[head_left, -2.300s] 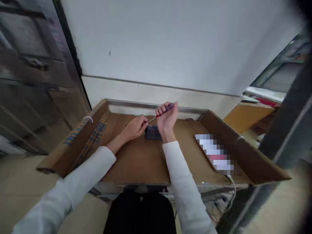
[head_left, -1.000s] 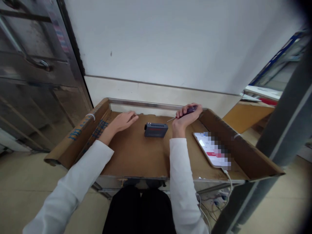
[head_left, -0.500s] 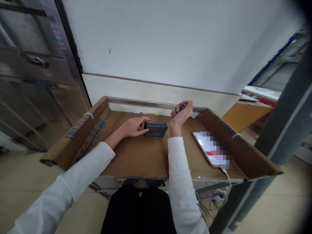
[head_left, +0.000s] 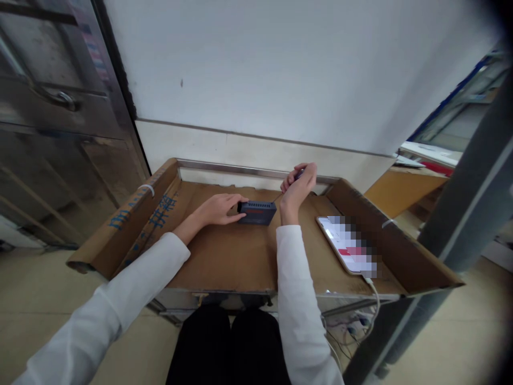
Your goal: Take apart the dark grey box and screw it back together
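Note:
A small dark box (head_left: 258, 214) with a row of vent slots along its upper edge rests on the cardboard-lined table (head_left: 232, 256). Fingers and thumb of my left hand (head_left: 222, 208) grip its left end. My right hand (head_left: 298, 186) is closed around the dark handle of a screwdriver (head_left: 300, 174), most of which the fingers hide. The thin shaft slants down to the left, and its tip meets the right end of the box. Whether the tip sits in a screw is too small to tell.
A phone (head_left: 347, 246) lies face up on the right, with a white cable (head_left: 374, 299) running off the front edge. Cardboard walls (head_left: 128, 219) rise at both sides. Behind stands a white wall (head_left: 256, 80); a grey post (head_left: 452, 224) is at the right.
My left fingers have closed more firmly on the box's left end. The box and my right hand with the screwdriver have shifted only slightly.

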`<state>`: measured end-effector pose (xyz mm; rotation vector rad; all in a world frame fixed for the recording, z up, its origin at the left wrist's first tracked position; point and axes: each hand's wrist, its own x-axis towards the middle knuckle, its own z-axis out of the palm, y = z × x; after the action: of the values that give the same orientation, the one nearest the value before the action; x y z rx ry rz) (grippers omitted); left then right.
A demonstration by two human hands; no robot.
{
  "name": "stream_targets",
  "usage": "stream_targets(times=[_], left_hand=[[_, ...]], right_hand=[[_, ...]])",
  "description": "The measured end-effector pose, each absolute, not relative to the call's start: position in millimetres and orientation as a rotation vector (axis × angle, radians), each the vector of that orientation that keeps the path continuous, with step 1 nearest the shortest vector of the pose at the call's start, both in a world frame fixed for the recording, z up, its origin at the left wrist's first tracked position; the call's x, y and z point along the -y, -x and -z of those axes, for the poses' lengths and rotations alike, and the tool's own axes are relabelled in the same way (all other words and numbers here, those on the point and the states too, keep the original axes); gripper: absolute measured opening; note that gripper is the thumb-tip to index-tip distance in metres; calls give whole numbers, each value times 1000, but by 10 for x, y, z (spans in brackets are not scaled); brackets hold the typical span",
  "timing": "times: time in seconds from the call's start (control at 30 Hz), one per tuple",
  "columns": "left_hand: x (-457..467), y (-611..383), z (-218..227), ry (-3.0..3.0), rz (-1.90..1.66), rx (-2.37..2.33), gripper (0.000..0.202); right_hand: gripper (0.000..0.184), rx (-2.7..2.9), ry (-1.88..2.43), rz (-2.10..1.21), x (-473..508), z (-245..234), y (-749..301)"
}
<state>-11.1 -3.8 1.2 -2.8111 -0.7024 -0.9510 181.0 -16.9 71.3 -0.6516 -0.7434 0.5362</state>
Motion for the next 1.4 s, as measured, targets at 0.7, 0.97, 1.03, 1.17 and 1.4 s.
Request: stream_targets(times=[0.7,0.97,1.03,1.17,1.4], left_hand=[[37,76,-44,2864,925,738,27],[41,45,-58,2890,924,789,26],[36,47,-55,2886,942,770,25],[32,48,-51,2874,951,764,26],[43,44,-50,2894,942,804,27]], right_hand=[[21,1000,745,-317,176,-718,-1925],[29,886,620,-556,85,-688,-1996],[28,860,591,-615,62,-688,-2006],[30,857,567,-714,60,-709,-1988],[38,823,580,-709,65,-722,-1947]])
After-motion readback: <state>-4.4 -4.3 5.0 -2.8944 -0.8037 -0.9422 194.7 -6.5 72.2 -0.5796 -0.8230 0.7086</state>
